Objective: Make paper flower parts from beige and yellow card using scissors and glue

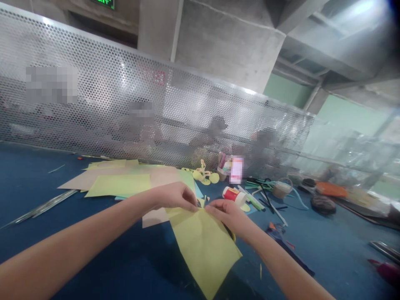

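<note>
A yellow-green sheet of paper [204,250] hangs tilted over the blue table, its upper edge between my two hands. My left hand [176,196] pinches that edge with thumb and fingers. Close beside it on the right, my right hand [226,212] grips the same edge with its fingertips. A small thin tip sticks up between the hands; what it belongs to is hidden. Just behind my right hand lies a red and white paper cup [234,195] on its side.
Yellow sheets [120,185] and pinkish ones lie at the left on the table [109,254]. Long thin strips [46,208] are further left. Pipe cleaners, a small tub [281,189] and an orange item [331,188] lie right. A perforated metal screen [103,100] stands behind, with people beyond.
</note>
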`<state>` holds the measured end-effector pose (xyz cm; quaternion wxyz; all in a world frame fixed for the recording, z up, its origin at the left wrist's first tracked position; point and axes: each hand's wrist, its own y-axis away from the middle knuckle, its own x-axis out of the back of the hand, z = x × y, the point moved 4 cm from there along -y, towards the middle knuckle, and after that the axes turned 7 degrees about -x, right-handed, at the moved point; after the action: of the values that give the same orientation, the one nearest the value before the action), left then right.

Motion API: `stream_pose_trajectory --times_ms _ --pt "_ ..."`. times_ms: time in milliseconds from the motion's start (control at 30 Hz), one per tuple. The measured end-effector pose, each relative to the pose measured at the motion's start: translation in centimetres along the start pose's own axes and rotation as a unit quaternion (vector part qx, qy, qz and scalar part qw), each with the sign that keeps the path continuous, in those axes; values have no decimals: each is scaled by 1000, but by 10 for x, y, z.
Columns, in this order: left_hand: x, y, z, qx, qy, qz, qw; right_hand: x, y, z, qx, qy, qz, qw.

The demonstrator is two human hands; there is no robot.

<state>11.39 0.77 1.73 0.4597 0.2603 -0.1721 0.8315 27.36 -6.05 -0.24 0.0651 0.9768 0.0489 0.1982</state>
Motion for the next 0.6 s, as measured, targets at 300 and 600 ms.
stream_pose_trajectory --times_ms 300,600 --pt "-1 0 2 -3 -7 -1 1000 0 2 -2 6 -9 -10 1000" --pt "-3 4 8 2 -5 -18 1000 3 1 -2 -2 -21 0 1000"
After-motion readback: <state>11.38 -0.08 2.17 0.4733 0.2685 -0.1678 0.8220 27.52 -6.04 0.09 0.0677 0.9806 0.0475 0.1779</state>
